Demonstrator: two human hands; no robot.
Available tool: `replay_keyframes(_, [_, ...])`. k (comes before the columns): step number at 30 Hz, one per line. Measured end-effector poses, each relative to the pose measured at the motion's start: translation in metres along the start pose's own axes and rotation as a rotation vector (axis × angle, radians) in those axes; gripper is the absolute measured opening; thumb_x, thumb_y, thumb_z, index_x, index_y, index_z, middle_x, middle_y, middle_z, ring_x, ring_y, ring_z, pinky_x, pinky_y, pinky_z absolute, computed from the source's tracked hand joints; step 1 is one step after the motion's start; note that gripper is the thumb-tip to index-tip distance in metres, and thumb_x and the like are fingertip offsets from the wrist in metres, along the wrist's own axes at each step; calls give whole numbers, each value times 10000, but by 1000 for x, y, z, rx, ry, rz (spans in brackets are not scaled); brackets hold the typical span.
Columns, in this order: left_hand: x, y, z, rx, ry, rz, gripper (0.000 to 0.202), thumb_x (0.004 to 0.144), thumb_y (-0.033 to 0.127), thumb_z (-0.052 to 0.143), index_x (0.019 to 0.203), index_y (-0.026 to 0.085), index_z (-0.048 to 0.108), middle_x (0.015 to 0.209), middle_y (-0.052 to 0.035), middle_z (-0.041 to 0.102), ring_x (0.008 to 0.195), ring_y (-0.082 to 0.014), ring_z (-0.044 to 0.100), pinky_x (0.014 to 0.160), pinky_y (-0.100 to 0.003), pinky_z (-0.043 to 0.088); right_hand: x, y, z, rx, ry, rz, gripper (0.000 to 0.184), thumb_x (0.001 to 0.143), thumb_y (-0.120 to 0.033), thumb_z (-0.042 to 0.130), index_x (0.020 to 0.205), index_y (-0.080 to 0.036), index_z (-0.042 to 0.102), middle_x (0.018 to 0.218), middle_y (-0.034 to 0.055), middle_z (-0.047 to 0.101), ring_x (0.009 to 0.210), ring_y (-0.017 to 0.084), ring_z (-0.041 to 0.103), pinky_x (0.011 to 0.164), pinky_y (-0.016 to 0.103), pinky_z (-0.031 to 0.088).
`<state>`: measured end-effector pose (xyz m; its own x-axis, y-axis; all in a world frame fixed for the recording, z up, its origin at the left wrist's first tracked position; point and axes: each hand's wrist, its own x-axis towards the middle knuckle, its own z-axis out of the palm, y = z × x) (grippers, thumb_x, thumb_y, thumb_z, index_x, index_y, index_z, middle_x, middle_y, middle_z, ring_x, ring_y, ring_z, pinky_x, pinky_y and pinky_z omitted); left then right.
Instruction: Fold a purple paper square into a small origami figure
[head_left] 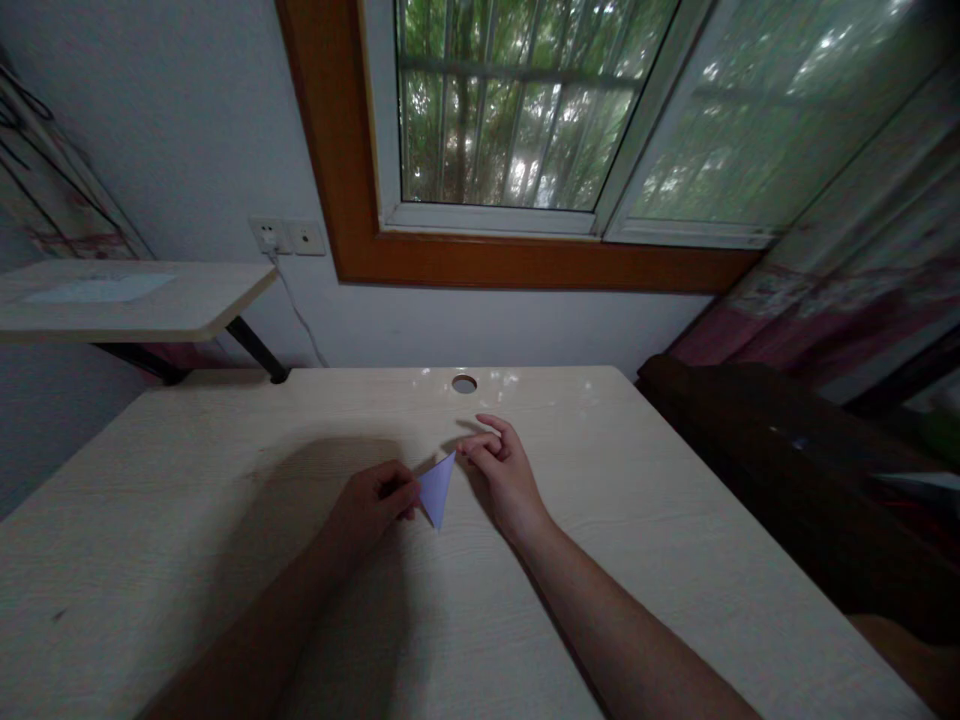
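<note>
A small folded piece of lilac paper, triangular in outline, is held just over the desk. My left hand pinches its left side between thumb and fingers, which cover that part of it. On the other side, my right hand has thumb and a finger closed at the upper right corner of the paper, while another finger sticks out above. How much of the corner lies between those fingertips is hard to see.
The pale wooden desk has a round cable hole near its back edge. A raised shelf on black legs stands at back left, bearing a flat sheet. Behind are a wall socket with a cord and a window. Dark furniture adjoins the right.
</note>
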<state>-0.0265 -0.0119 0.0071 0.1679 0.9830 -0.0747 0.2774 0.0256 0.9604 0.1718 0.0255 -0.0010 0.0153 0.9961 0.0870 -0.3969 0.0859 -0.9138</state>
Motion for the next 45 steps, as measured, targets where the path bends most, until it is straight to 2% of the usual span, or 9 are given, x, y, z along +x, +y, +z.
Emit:
replay_keyframes(4, [1,-2,0,-11,16,8,251,836,403,611,743,170,617,643,7,623,612,-140,565,613,-244,425,-3,2,1,-62,-123,9,437,822,-329,707,1215,-252,531,830,1,694,829,160,650,837,330,469])
replay_keyframes(7, [2,-3,0,-17,12,23,265,843,424,609,759,173,620,652,7,630,620,-141,569,620,-247,429,-7,5,2,-195,-292,28,562,751,-293,782,1252,-285,527,782,-32,655,721,136,597,720,292,458])
replay_keyframes(10, [1,-2,1,4,1,25,264,843,424,611,764,172,624,654,5,634,619,-142,571,620,-249,430,-9,6,2,-296,-367,45,644,720,-252,802,1291,-306,509,668,-75,578,609,117,521,607,263,405])
replay_keyframes(16, [-1,1,1,33,-4,45,257,849,406,604,750,169,625,636,2,632,609,-141,566,610,-246,422,-5,5,2,-158,-228,41,492,726,-248,785,1172,-248,578,684,-57,625,616,116,546,657,276,424])
replay_keyframes(23, [-1,1,0,1,14,27,249,840,396,614,732,172,619,625,7,620,599,-137,558,605,-245,420,0,5,-1,-4,-70,29,568,684,-232,815,1185,-236,548,725,-30,693,739,166,649,813,343,481])
replay_keyframes(27, [-1,1,0,-18,42,28,243,835,395,615,739,172,624,624,9,615,595,-135,554,603,-245,422,-1,3,0,-40,-105,41,525,759,-290,760,1226,-243,526,771,-14,699,805,167,656,854,347,471])
replay_keyframes(34, [-1,2,0,-38,55,24,249,817,409,632,741,172,632,624,8,619,589,-136,563,587,-238,427,-9,10,1,-355,-370,18,677,718,-262,805,1315,-302,490,779,-35,668,720,146,608,716,301,464])
replay_keyframes(39, [-1,0,2,-14,92,22,246,822,408,630,749,173,635,634,3,631,592,-134,563,587,-234,427,-7,11,2,-276,-287,21,513,728,-260,787,1189,-263,562,715,-46,655,649,135,589,683,292,453])
replay_keyframes(45, [0,0,1,5,142,12,255,824,424,623,751,180,633,634,5,635,606,-145,581,604,-242,441,-4,7,4,-147,-201,47,514,696,-250,803,1139,-238,542,697,-39,683,680,151,632,751,319,475])
